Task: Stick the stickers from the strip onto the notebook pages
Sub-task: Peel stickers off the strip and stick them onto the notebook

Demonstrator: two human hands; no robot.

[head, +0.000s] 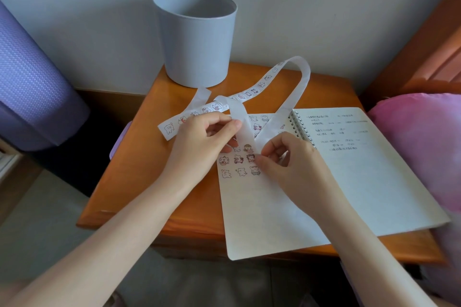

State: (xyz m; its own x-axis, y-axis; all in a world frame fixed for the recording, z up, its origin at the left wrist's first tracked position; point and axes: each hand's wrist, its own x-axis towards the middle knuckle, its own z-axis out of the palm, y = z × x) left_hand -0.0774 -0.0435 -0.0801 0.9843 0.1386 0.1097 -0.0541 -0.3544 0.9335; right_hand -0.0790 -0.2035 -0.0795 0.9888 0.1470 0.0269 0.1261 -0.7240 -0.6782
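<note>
1. The strip (pixel 259 85) loops over the nightstand (pixel 139 169). Two of its runs drop in a V onto the notebook (pixel 349 182), its left page.
2. The V's tip lies just above the rows of stickers (pixel 238 159) already on that page, pointing toward the person.
3. The left hand (pixel 199 142) grips the V's left run, fingers curled round it.
4. The right hand (pixel 294 162) is nearer the tip and pinches there (backing or peeled sticker, I cannot tell).
5. Bare paper lies directly below the right hand's pinch, so the next press is probably the right hand's.
</note>
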